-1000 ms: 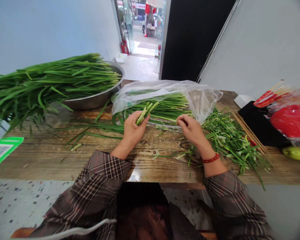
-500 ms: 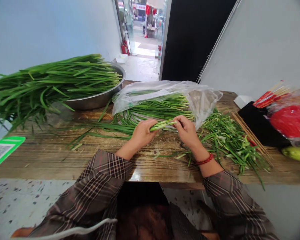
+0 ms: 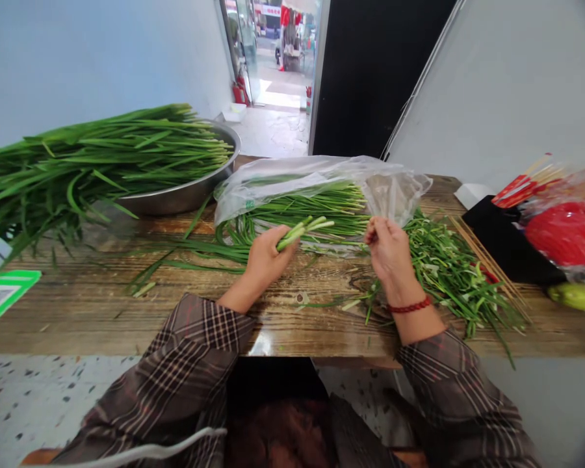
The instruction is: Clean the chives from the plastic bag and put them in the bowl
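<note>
My left hand [image 3: 269,259] is wrapped round a small bunch of garlic chives [image 3: 306,229], pale stem ends pointing right and long leaves trailing left over the table. To the right, my right hand [image 3: 389,244] is raised with its fingers curled together; what they hold, if anything, does not show. Just behind both hands lies a clear plastic bag [image 3: 292,172] with more chives [image 3: 322,205] in it. Beside my right wrist spreads a loose heap of green trimmings [image 3: 448,276].
A metal basin [image 3: 175,198] piled with chives stands at the left of the wooden table [image 3: 185,318]. Thin wooden sticks [image 3: 490,266], a black box [image 3: 511,240] and a red bundle in plastic [image 3: 565,234] are at the right. A green-edged code card [image 3: 7,296] lies far left.
My right hand has come away from the stem ends and moved right, towards the trimmings. My left hand has shifted slightly left, still holding the chives, their tips now tilted up.
</note>
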The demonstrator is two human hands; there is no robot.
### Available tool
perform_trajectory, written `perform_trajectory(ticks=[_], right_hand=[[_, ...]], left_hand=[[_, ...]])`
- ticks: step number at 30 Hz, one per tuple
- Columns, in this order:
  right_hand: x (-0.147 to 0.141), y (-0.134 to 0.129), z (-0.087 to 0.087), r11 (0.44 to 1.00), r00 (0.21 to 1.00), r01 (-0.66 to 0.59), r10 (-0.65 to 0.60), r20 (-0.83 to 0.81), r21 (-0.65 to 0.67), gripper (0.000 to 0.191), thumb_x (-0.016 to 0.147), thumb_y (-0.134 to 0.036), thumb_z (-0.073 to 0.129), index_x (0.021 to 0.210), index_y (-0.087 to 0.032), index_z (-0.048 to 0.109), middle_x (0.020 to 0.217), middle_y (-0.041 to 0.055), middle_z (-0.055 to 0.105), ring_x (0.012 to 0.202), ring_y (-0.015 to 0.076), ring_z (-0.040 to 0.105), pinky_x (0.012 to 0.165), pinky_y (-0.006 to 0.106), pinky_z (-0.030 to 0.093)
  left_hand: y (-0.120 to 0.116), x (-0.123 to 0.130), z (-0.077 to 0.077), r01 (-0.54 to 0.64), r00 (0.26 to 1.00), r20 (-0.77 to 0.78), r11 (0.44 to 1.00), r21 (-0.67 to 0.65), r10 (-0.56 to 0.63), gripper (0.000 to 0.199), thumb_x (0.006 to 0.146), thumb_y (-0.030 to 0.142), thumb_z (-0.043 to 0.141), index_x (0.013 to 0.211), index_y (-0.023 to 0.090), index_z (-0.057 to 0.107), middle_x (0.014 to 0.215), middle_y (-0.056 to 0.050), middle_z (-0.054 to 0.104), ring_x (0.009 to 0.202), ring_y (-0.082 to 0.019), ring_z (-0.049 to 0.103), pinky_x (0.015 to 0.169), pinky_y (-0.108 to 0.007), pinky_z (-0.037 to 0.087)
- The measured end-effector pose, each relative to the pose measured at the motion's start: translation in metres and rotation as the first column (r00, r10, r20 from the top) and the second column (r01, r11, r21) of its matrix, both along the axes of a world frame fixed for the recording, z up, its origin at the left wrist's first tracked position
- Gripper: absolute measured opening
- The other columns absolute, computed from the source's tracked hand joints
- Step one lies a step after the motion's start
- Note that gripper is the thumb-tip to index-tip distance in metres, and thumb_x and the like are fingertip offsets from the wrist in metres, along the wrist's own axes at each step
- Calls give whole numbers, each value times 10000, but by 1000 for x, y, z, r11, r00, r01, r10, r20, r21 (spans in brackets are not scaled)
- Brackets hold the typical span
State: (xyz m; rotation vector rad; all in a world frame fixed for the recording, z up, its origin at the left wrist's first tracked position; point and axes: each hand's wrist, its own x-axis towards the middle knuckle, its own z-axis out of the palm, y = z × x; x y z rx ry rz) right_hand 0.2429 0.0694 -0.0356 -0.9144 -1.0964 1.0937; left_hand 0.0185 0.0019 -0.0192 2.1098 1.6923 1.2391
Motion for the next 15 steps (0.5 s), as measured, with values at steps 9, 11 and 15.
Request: perform_trajectory(ticks=[9, 11, 15], right_hand=[[27, 2, 8, 899, 625, -349, 14, 780, 263, 152, 821, -216, 603, 958, -207, 667, 982, 56, 653, 946, 204, 579, 827, 340, 453], [28, 6, 2, 907, 469, -297, -134, 873, 299, 154, 861, -196, 552, 947, -196, 680, 989, 79, 661, 990, 233, 574, 889, 383, 429], [30, 10, -7, 938, 188, -239, -210, 960, 252, 146, 882, -246, 566, 851, -200, 702, 926, 97, 669, 925, 262, 570, 846, 402, 420]], left_hand=[[0, -5, 9, -155, 982, 135, 970, 185, 131, 208, 871, 261, 574, 718, 184, 456, 655, 44, 440, 615, -102, 436, 599, -223, 356], [0, -7, 8, -169, 981, 128, 960, 224, 143, 224, 867, 263, 597, 715, 184, 452, 667, 41, 445, 631, -106, 438, 614, -232, 366], [2, -9, 7, -159, 985, 109, 935, 317, 130, 195, 862, 269, 626, 747, 181, 495, 719, 23, 485, 675, -120, 453, 649, -254, 383]])
